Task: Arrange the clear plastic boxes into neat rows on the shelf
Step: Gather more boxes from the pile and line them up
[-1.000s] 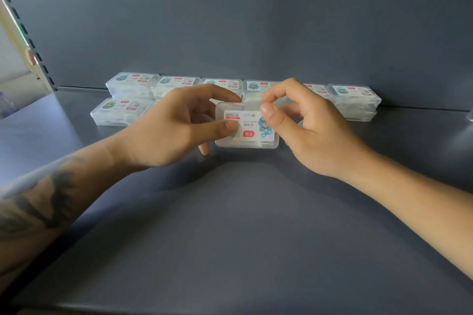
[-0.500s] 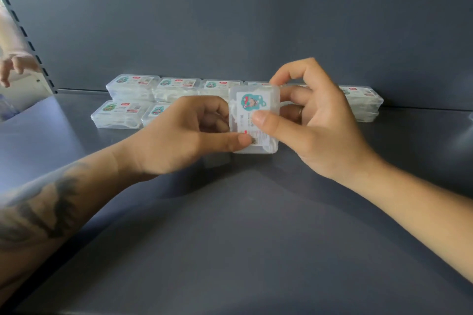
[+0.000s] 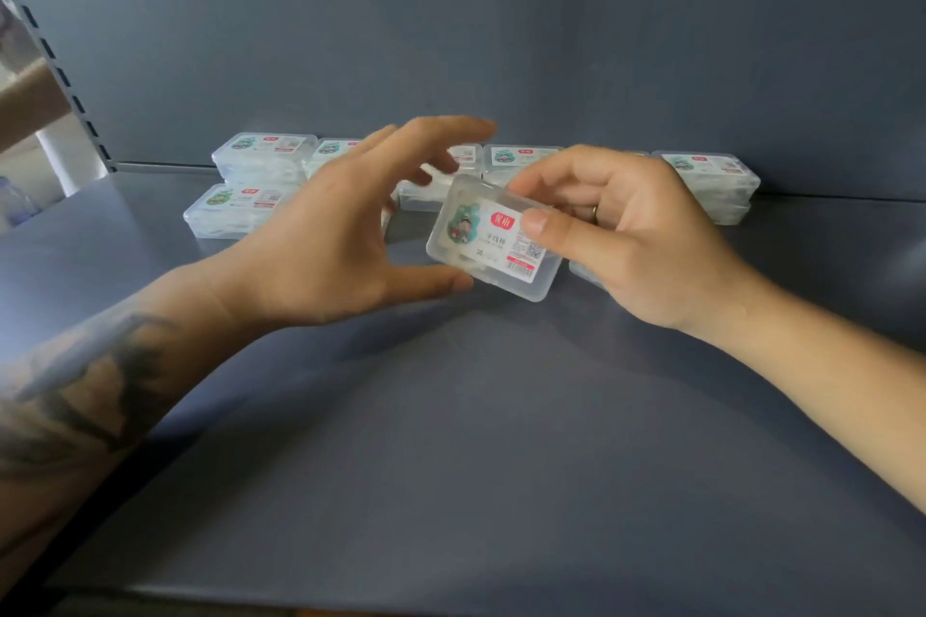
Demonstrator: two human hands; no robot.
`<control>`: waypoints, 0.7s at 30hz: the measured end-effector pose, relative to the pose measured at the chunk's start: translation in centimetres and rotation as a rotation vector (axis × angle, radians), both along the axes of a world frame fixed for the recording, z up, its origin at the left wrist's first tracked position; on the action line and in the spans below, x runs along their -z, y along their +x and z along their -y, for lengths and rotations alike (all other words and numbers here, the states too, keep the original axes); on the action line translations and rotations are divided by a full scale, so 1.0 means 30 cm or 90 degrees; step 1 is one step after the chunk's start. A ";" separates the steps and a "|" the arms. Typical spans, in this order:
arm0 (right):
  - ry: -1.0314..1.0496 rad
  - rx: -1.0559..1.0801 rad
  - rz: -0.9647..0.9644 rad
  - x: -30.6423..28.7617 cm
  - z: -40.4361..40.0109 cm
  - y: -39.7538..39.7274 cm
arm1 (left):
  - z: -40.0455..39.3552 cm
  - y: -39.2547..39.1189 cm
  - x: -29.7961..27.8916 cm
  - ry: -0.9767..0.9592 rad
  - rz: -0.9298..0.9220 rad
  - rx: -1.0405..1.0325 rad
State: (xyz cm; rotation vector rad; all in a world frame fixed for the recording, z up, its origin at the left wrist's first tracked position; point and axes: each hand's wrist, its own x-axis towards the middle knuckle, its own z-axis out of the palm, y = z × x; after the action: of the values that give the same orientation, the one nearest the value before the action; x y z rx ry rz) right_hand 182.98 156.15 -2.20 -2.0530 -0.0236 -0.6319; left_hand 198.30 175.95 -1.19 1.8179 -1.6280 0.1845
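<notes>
The right hand (image 3: 646,241) pinches a clear box (image 3: 493,238) between thumb and fingers, holding it tilted, label up, above the shelf (image 3: 451,441). The left hand (image 3: 345,236) is spread open just beside it, thumb tip at the box's lower edge. More boxes (image 3: 263,155) sit in rows by the back wall.

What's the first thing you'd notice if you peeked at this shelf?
Right in the middle, the right hand pinches a clear box with a cartoon label, tilted above the grey shelf. The left hand is spread open beside it, its thumb tip near the box's lower corner. Behind them, more boxes line the back wall, some stacked.
</notes>
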 end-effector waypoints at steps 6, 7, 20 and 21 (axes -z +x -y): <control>-0.114 0.077 -0.028 0.003 0.014 -0.001 | -0.003 0.005 0.005 0.037 0.126 -0.031; -0.171 0.106 -0.024 -0.002 0.020 -0.006 | -0.004 0.004 0.009 0.059 0.129 -0.052; -0.362 0.246 -0.240 -0.074 0.134 -0.074 | -0.013 -0.013 0.001 0.255 0.274 -0.249; -0.368 0.249 -0.250 -0.074 0.130 -0.074 | -0.012 -0.028 0.000 0.254 0.272 -0.232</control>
State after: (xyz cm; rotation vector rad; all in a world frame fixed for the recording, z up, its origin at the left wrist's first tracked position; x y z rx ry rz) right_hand 180.77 152.26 0.03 -2.7477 0.4860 -0.4735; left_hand 197.46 176.31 -1.20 2.5154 -1.6816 0.4638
